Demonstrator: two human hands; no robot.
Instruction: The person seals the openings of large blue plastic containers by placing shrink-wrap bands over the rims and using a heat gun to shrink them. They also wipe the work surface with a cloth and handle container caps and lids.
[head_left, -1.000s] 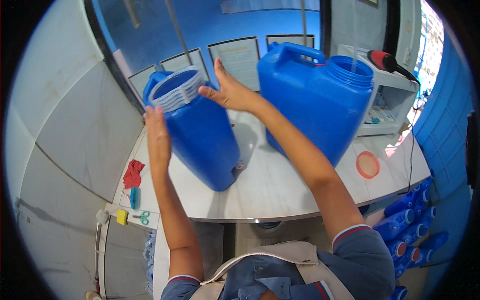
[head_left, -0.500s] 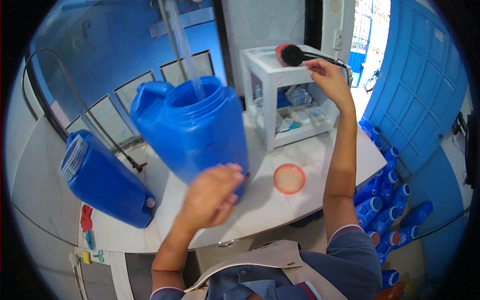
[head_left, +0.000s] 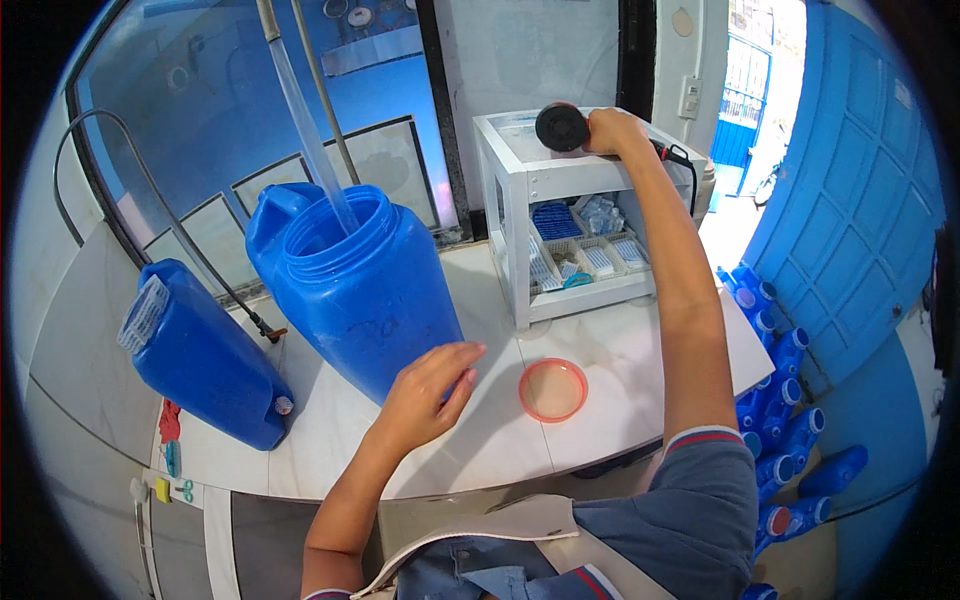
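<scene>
in the head view, a large blue jug (head_left: 365, 290) stands upright on the worktop (head_left: 480, 440), just beyond the left hand (head_left: 425, 395), with a clear hose (head_left: 305, 120) dipped in its open mouth. it is judged stiff, smooth, and heavy if filled; best gripped at the neck. the left hand is spread open against its lower wall. the right hand (head_left: 612, 130) is closed around a black round-headed tool (head_left: 562, 127) on the white shelf unit (head_left: 520, 180).

Left hand (head_left: 425, 390) open, fingers against front of upright open jug (head_left: 365, 285) mid-counter (head_left: 480, 450). Right hand (head_left: 612, 130) grips black heat gun (head_left: 562, 127) atop white shelf (head_left: 560, 180) at counter's back right. Second jug (head_left: 200, 355) tilted near left edge. Pink lid (head_left: 553, 390) near front edge.
</scene>
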